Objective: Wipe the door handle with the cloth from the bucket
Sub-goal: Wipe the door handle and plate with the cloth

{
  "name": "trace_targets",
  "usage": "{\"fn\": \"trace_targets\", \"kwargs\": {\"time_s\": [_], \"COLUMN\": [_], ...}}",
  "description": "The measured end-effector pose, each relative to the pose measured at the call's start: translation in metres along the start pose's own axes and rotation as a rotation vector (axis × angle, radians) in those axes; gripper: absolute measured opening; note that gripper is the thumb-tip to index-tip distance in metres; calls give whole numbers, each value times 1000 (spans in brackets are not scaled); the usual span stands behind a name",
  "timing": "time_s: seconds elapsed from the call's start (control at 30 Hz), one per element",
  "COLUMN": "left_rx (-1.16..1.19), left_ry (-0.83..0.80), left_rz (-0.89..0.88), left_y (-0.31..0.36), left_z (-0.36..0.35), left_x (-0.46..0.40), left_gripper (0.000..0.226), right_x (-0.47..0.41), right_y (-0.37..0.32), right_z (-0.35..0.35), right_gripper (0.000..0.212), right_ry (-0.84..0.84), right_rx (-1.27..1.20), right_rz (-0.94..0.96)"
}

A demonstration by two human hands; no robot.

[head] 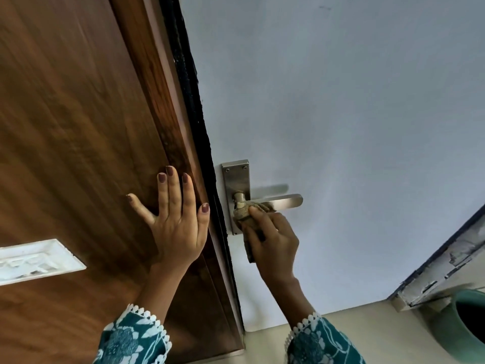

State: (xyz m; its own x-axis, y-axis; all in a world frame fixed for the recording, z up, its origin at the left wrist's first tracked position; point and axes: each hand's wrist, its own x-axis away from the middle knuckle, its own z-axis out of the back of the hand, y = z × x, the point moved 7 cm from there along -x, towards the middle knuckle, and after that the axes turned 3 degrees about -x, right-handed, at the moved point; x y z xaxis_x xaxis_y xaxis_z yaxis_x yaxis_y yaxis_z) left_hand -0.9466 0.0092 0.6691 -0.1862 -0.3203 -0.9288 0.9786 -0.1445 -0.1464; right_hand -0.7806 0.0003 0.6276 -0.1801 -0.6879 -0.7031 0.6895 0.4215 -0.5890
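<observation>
A brushed-metal door handle (pixel 284 201) juts right from its backplate (pixel 236 179) on a pale grey-blue door. My right hand (pixel 273 241) grips a beige cloth (pixel 242 212) and presses it against the lever's root, just under the spindle. The cloth covers the inner part of the lever and hangs down behind my fingers. My left hand (pixel 175 219) lies flat with fingers spread on the brown wooden panel (pixel 73 127) to the left, holding nothing. A green bucket (pixel 462 327) shows at the bottom right corner, partly cut off.
A black seal strip (pixel 194 95) runs down between the wooden panel and the pale door. A white rectangular plate (pixel 34 261) is set into the wood at lower left. A worn painted frame edge (pixel 451 264) slants at the right above the beige floor (pixel 367 334).
</observation>
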Motion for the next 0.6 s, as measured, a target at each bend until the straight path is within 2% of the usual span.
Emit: {"fn": "trace_targets", "kwargs": {"time_s": [0.07, 0.17, 0.3, 0.5, 0.6], "left_rx": [15, 21, -23, -34, -20], "left_ry": [-3, 1, 46, 59, 38], "left_rz": [-14, -45, -44, -43, -40], "left_y": [-2, -5, -4, -3, -4], "left_z": [0, -1, -3, -4, -4], "left_x": [1, 1, 2, 2, 2], "left_gripper": [60, 58, 60, 61, 60], "right_x": [-6, -16, -17, -8, -5], "right_y": [9, 42, 57, 7, -14], "right_z": [14, 46, 50, 6, -9], "right_gripper": [30, 31, 32, 34, 26], "right_ry": [30, 137, 164, 61, 17], "right_rx": [3, 11, 15, 14, 38], "right_rz": [-8, -167, -288, -110, -11]}}
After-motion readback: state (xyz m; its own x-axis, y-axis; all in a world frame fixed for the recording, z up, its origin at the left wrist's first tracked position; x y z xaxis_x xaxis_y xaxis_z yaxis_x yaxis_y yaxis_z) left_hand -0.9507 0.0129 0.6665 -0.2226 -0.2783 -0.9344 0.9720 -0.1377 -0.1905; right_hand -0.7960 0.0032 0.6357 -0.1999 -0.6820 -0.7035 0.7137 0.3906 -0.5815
